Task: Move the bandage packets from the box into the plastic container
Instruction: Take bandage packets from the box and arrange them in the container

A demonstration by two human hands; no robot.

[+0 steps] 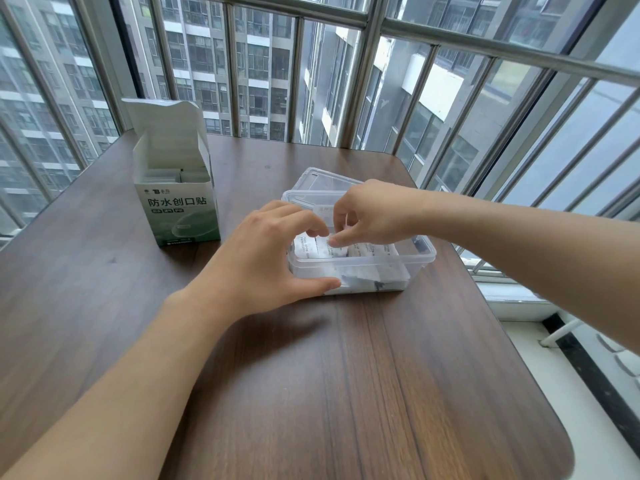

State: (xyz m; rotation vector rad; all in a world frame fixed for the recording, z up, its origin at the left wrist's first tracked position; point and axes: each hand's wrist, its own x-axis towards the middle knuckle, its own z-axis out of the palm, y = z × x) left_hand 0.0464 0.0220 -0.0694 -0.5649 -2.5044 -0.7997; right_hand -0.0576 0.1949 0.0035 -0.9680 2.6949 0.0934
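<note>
A clear plastic container (381, 265) sits mid-table with several white bandage packets (374, 252) lying inside. My left hand (263, 258) wraps its left end, thumb along the front wall and fingers over the rim. My right hand (367, 213) reaches down into it from above, its fingertips pinched on a white packet (334, 250) among the others. The open green-and-white bandage box (180, 199) stands upright to the left, with more packets (176, 174) visible inside.
The container's clear lid (318, 180) lies just behind it. The brown wooden table (311, 375) ends in a rounded edge at the right, beside a window sill. Metal window bars (360, 98) stand close behind the table.
</note>
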